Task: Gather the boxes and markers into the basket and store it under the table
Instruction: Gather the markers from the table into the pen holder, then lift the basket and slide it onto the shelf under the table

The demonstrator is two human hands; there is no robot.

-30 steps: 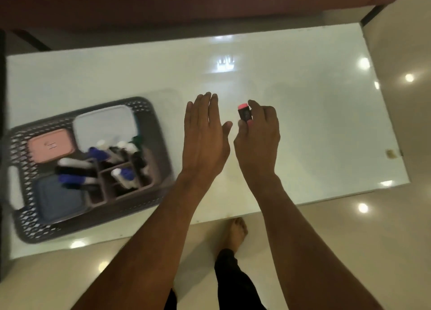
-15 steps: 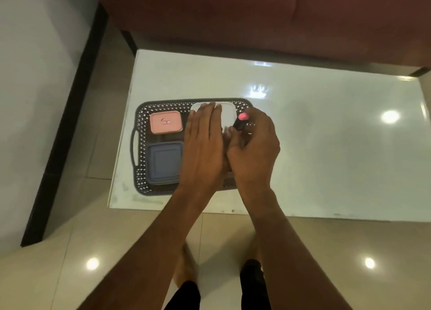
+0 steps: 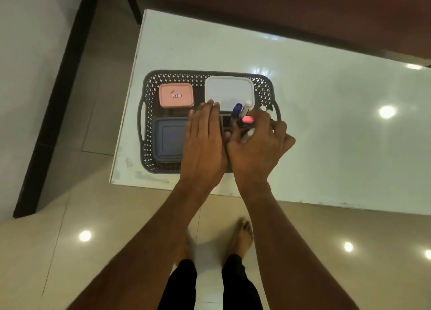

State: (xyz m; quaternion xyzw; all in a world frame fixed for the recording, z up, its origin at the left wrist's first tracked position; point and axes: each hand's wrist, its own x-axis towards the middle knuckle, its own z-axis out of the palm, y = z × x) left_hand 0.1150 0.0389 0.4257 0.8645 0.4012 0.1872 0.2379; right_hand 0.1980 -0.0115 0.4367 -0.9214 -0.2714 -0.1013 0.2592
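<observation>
Right hand pinches a pink-capped marker, lowering it into the divided holder inside the grey basket near the table's left edge, while the flat, empty left hand seemingly steadies it.

A dark grey perforated plastic basket is sitting near the left end of the glossy white desk. Inside it are lying a pink lidded box, a white lidded box and a blue lidded box. The left hand is hovering flat over the basket, while the right hand is gripping a pink-capped marker beside upright blue-capped and white-capped markers.
</observation>
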